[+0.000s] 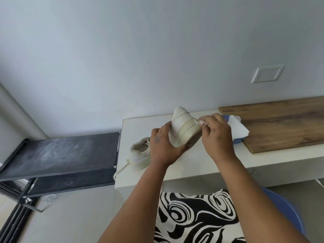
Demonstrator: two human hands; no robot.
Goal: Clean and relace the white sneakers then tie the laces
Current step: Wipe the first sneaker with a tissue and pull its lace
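Observation:
My left hand [162, 146] grips a white sneaker [182, 128], holding it up on end above the white table [201, 162] with its side and dirty sole edge toward me. My right hand [216, 135] pinches a small crumpled white wad [200, 122] against the sneaker's right side, near the sole. The second white sneaker [140, 155] lies on the table at the left, partly behind my left hand. Its cream lace [121, 170] trails over the table's left edge.
A blue bowl [237, 140] with white paper [236, 126] sits behind my right hand, at the edge of a wooden board [280, 123]. A dusty black rack [61, 155] stands left of the table. A blue basin [287, 213] sits below, at the right.

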